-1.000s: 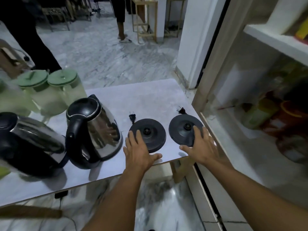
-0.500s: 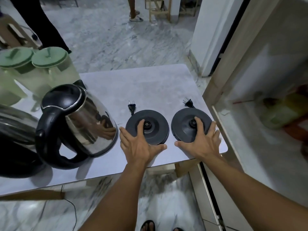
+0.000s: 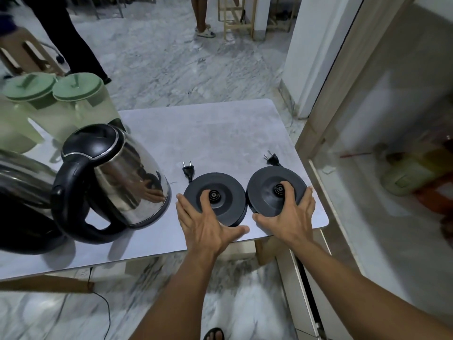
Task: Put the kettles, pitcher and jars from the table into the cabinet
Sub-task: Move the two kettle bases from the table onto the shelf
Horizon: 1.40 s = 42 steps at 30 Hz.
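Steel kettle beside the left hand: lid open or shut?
Shut. The black lid sits flush on the steel kettle, with no gap at the rim.

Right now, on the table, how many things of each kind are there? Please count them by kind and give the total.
Steel kettles: 2, the near one and one cut off at the left edge
Black kettle bases: 2, one under the left hand, one under the right hand
Green-lidded containers: 2 in view
Total: 6
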### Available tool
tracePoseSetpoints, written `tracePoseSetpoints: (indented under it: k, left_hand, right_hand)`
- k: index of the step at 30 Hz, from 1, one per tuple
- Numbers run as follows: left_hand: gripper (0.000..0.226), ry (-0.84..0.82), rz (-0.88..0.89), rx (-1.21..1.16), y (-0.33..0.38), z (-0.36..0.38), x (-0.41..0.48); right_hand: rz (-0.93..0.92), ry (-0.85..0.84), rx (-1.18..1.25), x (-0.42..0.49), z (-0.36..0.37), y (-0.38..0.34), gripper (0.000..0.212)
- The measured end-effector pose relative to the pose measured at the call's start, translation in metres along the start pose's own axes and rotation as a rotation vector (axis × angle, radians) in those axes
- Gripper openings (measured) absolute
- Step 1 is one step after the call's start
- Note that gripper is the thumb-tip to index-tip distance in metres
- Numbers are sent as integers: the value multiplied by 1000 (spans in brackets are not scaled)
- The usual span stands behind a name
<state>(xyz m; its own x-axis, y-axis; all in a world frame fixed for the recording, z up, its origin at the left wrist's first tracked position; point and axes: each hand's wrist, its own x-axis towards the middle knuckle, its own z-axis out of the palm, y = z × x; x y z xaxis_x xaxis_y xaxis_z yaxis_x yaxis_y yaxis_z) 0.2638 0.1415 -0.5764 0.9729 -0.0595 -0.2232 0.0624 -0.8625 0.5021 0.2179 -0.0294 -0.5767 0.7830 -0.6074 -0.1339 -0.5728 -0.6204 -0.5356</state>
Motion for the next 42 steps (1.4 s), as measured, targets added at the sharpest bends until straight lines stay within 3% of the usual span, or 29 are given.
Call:
tracePoseSetpoints:
  k: [4,9,15,27,34,42]
  left_hand:
    - [126,-24,6,-5,0,-5,-1]
    - [110,90,2,11,3,-1,-15]
    - [130,-7,67,159,-13,2,-30]
    - [114,73,105,153,-5,-7,-32]
    - [112,82,153,102,17,-42,-35]
    - [114,130,366,130,64,-129,-22]
  right_hand:
    - [5,0,4,-3,0,1,108]
    - [-20,-6,8,-9,-3,6,108]
    - [-27,-19,-11,-18,-7,15,111]
    - [-16,-2,-48,-25,-18,14,107]
    - [3,34,-52,-27,-49,-11,107]
    - [4,170,-55,-38,-126,-65,110]
